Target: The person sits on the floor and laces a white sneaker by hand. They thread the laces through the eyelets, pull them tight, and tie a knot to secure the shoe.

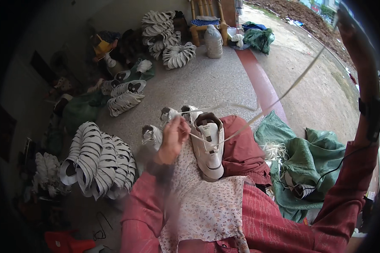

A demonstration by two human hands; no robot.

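A white sneaker (pixel 208 158) with a brown lining lies on my lap, its toe pointing toward me. A white shoelace (pixel 286 90) runs from its eyelets in a long taut line up to the right. At the upper right, my right hand (pixel 354 36) is raised high on a stretched arm, closed on that lace; its fingers are partly lost at the dark rim. My left hand (pixel 175 137) is closed on another stretch of the lace, just left of the shoe. Several more white shoes (pixel 151 135) sit beyond and left of my left hand, partly hidden.
Stacked white shoe uppers (pixel 99 162) stand at the left, with more stacks (pixel 179 55) farther back. A green sack (pixel 321 158) with loose white laces (pixel 274 150) lies to my right. A plastic jug (pixel 213 42) and a bamboo chair (pixel 207 17) stand at the back.
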